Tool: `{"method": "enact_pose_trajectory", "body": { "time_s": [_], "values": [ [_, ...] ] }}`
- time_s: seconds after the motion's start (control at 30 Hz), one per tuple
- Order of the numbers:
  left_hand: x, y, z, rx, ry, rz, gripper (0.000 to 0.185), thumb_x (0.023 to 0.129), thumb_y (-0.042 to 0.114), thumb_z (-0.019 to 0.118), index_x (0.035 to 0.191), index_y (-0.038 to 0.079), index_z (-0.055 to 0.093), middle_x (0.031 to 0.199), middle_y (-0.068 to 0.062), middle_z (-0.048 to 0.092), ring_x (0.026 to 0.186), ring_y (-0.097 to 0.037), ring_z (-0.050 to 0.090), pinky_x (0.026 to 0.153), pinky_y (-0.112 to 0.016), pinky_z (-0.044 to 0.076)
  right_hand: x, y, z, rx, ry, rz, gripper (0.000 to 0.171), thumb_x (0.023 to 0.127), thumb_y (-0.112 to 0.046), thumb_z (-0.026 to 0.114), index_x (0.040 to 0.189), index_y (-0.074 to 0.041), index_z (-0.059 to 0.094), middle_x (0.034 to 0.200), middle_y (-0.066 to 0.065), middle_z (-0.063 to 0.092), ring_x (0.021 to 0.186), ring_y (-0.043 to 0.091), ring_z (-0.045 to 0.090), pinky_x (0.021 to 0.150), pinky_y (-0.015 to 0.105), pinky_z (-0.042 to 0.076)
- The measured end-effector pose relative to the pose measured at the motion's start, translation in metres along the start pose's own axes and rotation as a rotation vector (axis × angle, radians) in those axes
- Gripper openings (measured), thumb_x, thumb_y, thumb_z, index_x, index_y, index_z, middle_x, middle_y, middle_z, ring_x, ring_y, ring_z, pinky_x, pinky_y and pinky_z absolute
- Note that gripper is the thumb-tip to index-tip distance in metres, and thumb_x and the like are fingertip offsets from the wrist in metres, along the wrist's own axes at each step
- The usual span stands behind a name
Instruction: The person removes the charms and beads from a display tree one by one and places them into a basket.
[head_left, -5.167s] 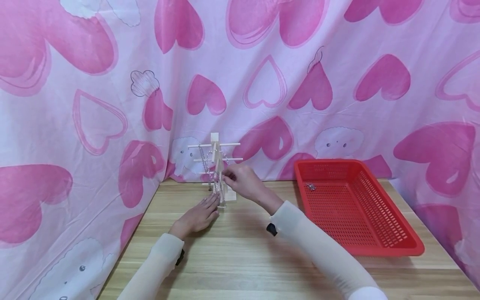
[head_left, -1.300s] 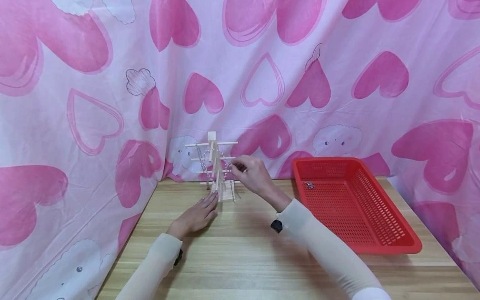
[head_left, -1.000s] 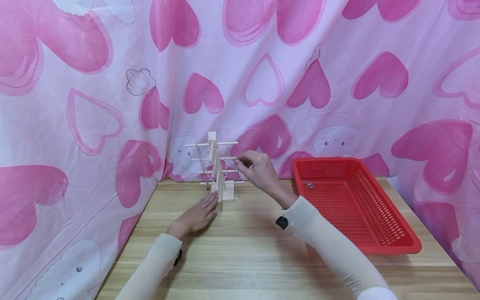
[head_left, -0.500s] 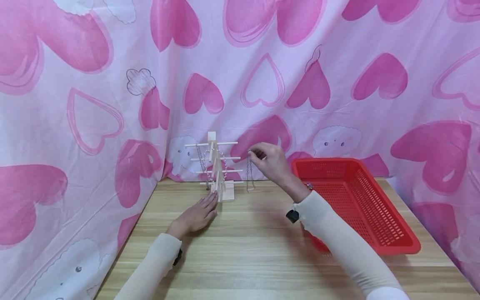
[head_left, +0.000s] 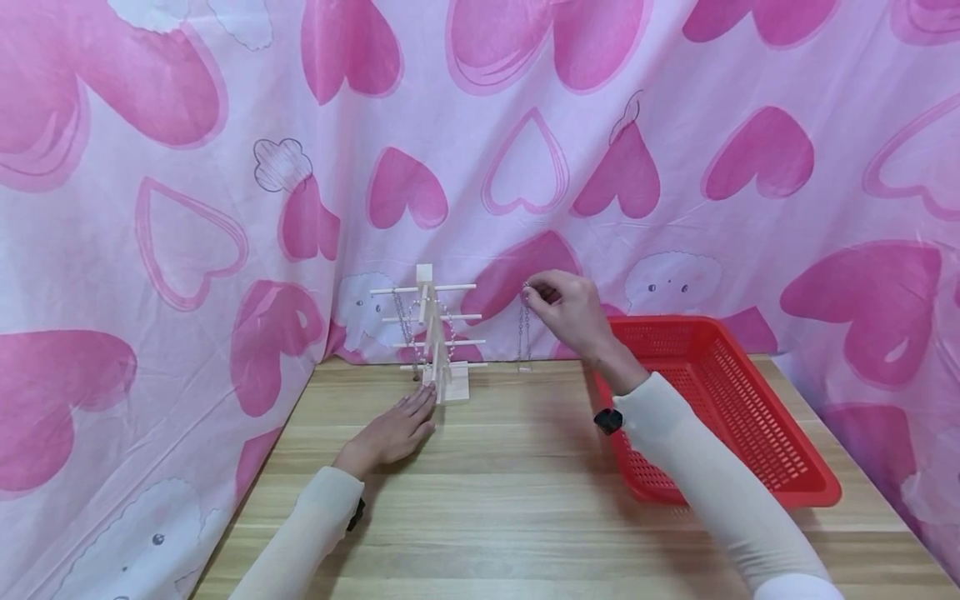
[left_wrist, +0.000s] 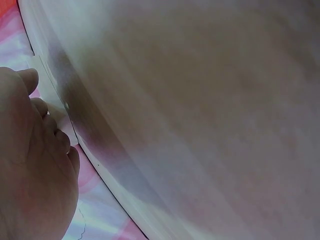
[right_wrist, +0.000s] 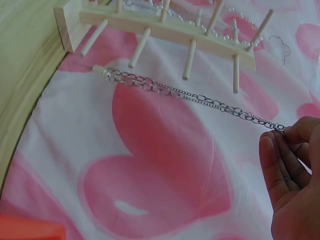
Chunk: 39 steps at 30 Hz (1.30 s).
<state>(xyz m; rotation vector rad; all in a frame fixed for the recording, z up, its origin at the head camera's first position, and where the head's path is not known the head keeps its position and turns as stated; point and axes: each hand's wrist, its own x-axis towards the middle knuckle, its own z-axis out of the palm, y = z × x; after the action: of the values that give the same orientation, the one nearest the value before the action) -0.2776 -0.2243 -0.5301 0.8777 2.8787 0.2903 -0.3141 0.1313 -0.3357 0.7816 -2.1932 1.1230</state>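
My right hand pinches one end of a silver chain necklace between thumb and fingertips. The necklace hangs in a long loop, and the right wrist view shows its links and a cluster of pale beads at the bottom. To its left stands a wooden peg stand with rows of thin pegs. A pearl strand and a silver chain hang on the stand. My left hand lies with fingers extended, fingertips on the foot of the stand; in the left wrist view the palm shows at the left.
A red perforated plastic basket sits on the right of the wooden table, partly behind my right forearm. A pink heart-patterned cloth hangs behind and on the left, close to the stand.
The necklace has come off the stand's right side in my right hand, which has moved right and up toward the basket. My left hand has stayed at the stand's foot.
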Motion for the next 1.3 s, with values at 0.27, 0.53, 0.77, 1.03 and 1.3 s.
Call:
{"method": "enact_pose_trajectory", "body": {
  "time_s": [0.27, 0.53, 0.77, 1.03, 1.3],
  "values": [
    [0.000, 0.001, -0.001, 0.013, -0.015, -0.006, 0.065, 0.117, 0.032, 0.036, 0.169, -0.001, 0.016, 0.179, -0.017, 0.010, 0.167, -0.037, 0.013, 0.136, -0.053, 0.019, 0.004, 0.006, -0.020, -0.049, 0.050, -0.001, 0.013, 0.098, -0.005, 0.074, 0.107, 0.001, 0.080, 0.096, 0.014, 0.080, 0.081, 0.024, 0.075, 0.076, 0.020, 0.062],
    [0.000, 0.001, -0.002, 0.010, -0.010, 0.000, 0.064, 0.117, 0.030, 0.037, 0.168, -0.002, 0.017, 0.179, -0.018, 0.011, 0.166, -0.038, 0.014, 0.136, -0.054, 0.020, 0.005, 0.012, -0.043, -0.097, 0.085, 0.024, 0.013, 0.100, -0.007, 0.072, 0.108, 0.000, 0.081, 0.096, 0.014, 0.080, 0.082, 0.024, 0.073, 0.076, 0.008, 0.053],
    [-0.001, 0.002, -0.004, 0.001, -0.011, 0.004, 0.064, 0.117, 0.030, 0.038, 0.168, -0.003, 0.017, 0.179, -0.019, 0.012, 0.166, -0.040, 0.015, 0.136, -0.056, 0.020, 0.006, 0.021, -0.060, -0.125, 0.155, -0.010, 0.011, 0.097, -0.002, 0.073, 0.103, 0.003, 0.080, 0.091, 0.016, 0.080, 0.078, 0.023, 0.072, 0.075, 0.003, 0.050],
    [0.001, -0.003, 0.003, 0.011, 0.007, 0.015, 0.065, 0.117, 0.031, 0.038, 0.168, -0.003, 0.018, 0.178, -0.020, 0.013, 0.165, -0.041, 0.016, 0.135, -0.057, 0.021, 0.005, 0.032, -0.078, -0.169, 0.204, 0.005, 0.011, 0.097, -0.002, 0.072, 0.101, 0.000, 0.082, 0.088, 0.016, 0.079, 0.075, 0.003, 0.063, 0.073, 0.002, 0.048],
    [0.000, -0.002, 0.002, -0.018, 0.029, 0.032, 0.064, 0.116, 0.028, 0.040, 0.167, -0.006, 0.022, 0.177, -0.024, 0.017, 0.164, -0.045, 0.019, 0.133, -0.061, 0.023, 0.000, 0.042, -0.095, -0.242, 0.220, 0.026, 0.010, 0.096, -0.005, 0.073, 0.099, -0.001, 0.081, 0.087, 0.015, 0.079, 0.074, -0.015, 0.053, 0.073, 0.001, 0.044]
  ]
}}
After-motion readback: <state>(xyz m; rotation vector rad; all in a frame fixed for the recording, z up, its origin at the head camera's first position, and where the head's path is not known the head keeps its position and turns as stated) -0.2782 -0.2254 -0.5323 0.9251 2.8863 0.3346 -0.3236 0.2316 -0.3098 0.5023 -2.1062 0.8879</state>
